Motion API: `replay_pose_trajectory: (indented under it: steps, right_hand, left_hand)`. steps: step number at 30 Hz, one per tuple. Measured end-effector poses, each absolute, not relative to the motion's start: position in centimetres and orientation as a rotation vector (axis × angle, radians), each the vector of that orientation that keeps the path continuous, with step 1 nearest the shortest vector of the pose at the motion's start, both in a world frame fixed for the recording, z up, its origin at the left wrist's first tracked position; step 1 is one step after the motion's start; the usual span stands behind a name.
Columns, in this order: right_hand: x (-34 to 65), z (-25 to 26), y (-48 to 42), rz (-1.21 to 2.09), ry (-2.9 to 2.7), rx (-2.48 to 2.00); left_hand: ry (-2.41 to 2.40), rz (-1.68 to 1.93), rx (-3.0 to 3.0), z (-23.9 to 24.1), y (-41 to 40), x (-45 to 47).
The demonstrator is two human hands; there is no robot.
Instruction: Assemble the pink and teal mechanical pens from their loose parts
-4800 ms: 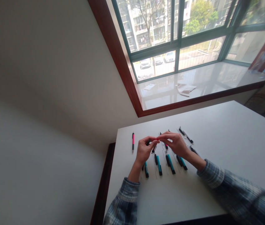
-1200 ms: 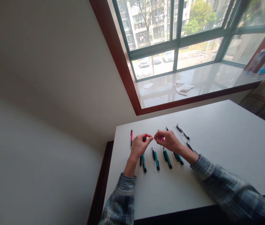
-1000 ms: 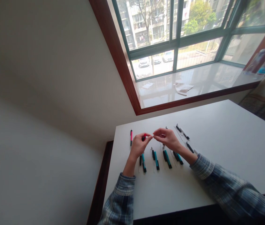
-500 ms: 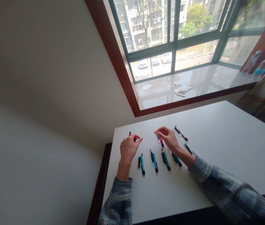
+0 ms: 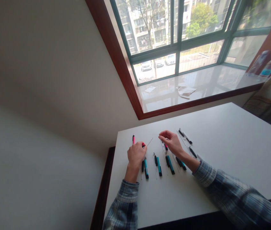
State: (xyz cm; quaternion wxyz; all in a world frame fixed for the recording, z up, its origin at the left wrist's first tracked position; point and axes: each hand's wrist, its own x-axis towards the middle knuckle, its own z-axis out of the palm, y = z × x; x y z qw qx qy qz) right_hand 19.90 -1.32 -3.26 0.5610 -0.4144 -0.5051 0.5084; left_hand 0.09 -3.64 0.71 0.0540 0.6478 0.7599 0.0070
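Though partly behind right fingers (image 5: 166, 133), pink barrel (image 5: 166, 147).

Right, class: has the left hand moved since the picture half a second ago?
Yes: judged against the table's far left corner, the left hand has shifted rightward and slightly toward the wearer.

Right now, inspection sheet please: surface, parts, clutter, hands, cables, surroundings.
Surface: white table.
Parts: teal-and-black pen parts in a row; black-and-white pen parts farther right; pink-and-black pen at left.
Clutter: crumpled pale sheet and bottles on the windowsill.
Hands: left hand holds a red-and-black piece, a thin rod at its fingertips; right hand curled, contents unclear.
Cables: nothing seen.
Surroundings: window, wall, curtain at right.
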Motion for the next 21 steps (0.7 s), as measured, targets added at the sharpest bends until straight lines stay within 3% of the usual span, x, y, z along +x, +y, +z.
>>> replay_pose_trajectory:
  steps: [6, 14, 21]
  right_hand:
    - [20.1, -3.3, -1.0, 1.213, -1.158, -0.958]
    - [21.6, -4.6, 0.7, 1.255, -0.891, -0.940]
    - [21.9, -3.8, 0.6, 1.304, -0.888, -0.830]
  left_hand:
    - [2.262, 0.126, 2.040, 0.6, -3.6, 0.1]
    - [2.003, 0.574, 2.025, 0.7, -3.7, 0.8]
    - [1.891, 0.662, 2.053, 0.9, -4.3, 1.3]
